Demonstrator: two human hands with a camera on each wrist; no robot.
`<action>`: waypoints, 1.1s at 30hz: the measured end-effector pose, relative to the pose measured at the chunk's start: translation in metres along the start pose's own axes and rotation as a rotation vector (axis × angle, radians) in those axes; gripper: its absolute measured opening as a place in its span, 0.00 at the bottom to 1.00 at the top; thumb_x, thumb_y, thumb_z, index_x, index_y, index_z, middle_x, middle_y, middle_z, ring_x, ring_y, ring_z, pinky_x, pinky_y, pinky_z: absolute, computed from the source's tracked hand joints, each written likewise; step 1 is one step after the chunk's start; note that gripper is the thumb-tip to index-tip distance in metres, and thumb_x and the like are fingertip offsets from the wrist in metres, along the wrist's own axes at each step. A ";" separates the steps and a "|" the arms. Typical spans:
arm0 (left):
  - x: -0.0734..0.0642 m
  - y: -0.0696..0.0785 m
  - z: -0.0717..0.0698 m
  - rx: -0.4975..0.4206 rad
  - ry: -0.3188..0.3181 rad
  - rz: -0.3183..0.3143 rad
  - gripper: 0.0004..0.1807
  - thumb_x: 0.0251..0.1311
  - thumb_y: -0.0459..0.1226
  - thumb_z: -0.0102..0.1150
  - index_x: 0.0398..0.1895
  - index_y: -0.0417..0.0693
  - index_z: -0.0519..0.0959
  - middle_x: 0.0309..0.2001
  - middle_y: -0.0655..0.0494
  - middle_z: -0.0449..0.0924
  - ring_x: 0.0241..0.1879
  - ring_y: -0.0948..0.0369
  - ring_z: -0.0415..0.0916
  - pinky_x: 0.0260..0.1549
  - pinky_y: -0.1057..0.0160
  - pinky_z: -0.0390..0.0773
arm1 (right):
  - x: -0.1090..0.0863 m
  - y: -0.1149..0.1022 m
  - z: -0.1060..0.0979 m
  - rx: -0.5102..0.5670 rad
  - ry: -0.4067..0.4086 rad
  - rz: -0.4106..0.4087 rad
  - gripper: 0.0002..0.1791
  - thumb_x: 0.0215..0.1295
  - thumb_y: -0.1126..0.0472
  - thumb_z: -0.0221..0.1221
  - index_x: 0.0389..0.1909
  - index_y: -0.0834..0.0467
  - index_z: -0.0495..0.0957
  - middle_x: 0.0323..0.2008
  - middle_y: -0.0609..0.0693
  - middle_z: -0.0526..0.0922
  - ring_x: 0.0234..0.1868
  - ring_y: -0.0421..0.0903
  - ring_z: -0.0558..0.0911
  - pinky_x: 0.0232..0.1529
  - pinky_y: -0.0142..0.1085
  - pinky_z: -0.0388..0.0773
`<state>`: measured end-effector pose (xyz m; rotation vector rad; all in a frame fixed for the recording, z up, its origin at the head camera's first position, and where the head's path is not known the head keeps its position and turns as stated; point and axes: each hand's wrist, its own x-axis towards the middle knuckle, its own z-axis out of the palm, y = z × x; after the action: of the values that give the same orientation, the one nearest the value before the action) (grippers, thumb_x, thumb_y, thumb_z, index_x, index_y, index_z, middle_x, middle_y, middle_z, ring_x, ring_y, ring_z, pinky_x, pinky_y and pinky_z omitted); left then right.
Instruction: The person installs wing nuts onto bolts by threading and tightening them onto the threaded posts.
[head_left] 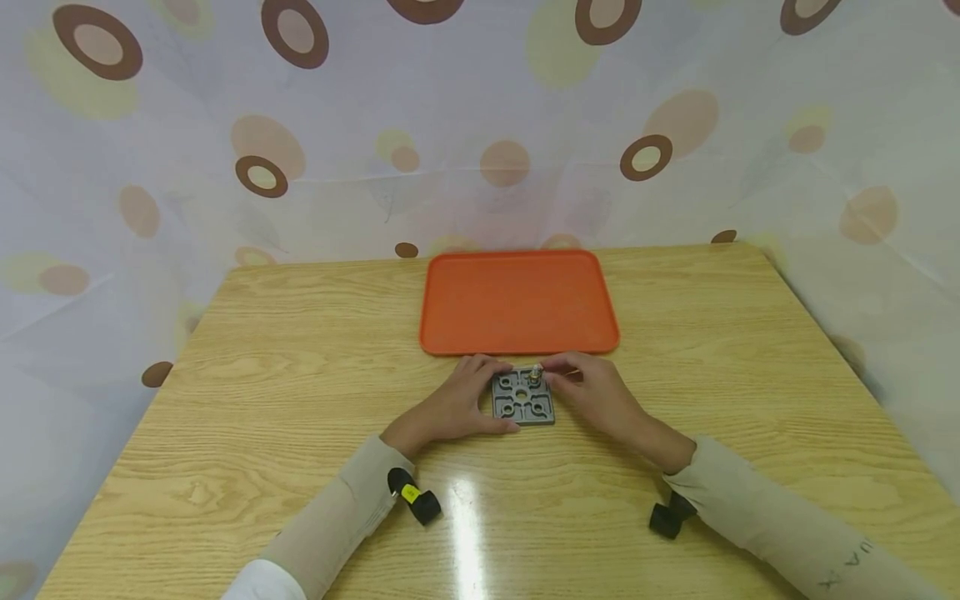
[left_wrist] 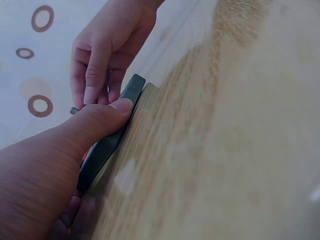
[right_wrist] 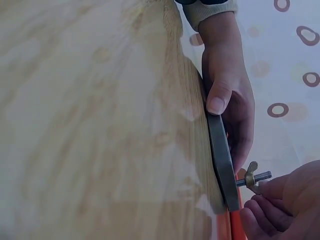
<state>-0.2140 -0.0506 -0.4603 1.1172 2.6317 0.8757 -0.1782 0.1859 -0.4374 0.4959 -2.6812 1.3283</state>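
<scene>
A square grey metal plate (head_left: 537, 397) with several ringed holes lies on the table. My left hand (head_left: 459, 403) holds it from the left, thumb at the near edge and fingers at the far edge. From the plate's far right corner a threaded bolt (right_wrist: 264, 176) sticks up, carrying a brass-coloured wing nut (right_wrist: 251, 172). My right hand (head_left: 597, 397) has its fingertips on one wing of that nut, seen best in the right wrist view. The left wrist view shows the plate edge-on under my left thumb, while my right fingers hide most of the nut.
Just beyond the plate, an orange tray (head_left: 517, 304) lies at the table's back. The wood-grain table (head_left: 300, 367) extends to both sides and toward me. A patterned cloth (head_left: 450, 100) hangs behind the back edge.
</scene>
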 end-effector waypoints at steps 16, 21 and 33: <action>0.000 0.000 0.001 0.003 0.004 -0.003 0.47 0.43 0.63 0.64 0.66 0.53 0.62 0.56 0.60 0.61 0.51 0.63 0.55 0.51 0.61 0.63 | -0.001 0.000 0.000 -0.012 0.007 -0.019 0.06 0.60 0.64 0.61 0.37 0.59 0.82 0.36 0.48 0.83 0.40 0.43 0.80 0.42 0.39 0.76; -0.001 0.001 0.000 -0.005 -0.001 -0.006 0.47 0.43 0.63 0.64 0.66 0.53 0.62 0.56 0.60 0.61 0.52 0.63 0.55 0.52 0.61 0.63 | 0.000 -0.001 0.000 -0.007 -0.008 -0.015 0.06 0.59 0.64 0.62 0.36 0.59 0.83 0.35 0.47 0.83 0.38 0.42 0.80 0.40 0.36 0.76; -0.001 0.001 0.001 -0.016 -0.007 -0.008 0.47 0.44 0.62 0.64 0.66 0.53 0.62 0.55 0.61 0.61 0.51 0.63 0.55 0.50 0.60 0.64 | 0.001 -0.003 0.002 0.057 -0.042 0.028 0.17 0.58 0.60 0.63 0.46 0.64 0.77 0.41 0.54 0.81 0.42 0.47 0.80 0.43 0.37 0.76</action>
<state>-0.2129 -0.0503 -0.4603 1.1025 2.6168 0.8883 -0.1785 0.1821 -0.4363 0.4994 -2.6993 1.4216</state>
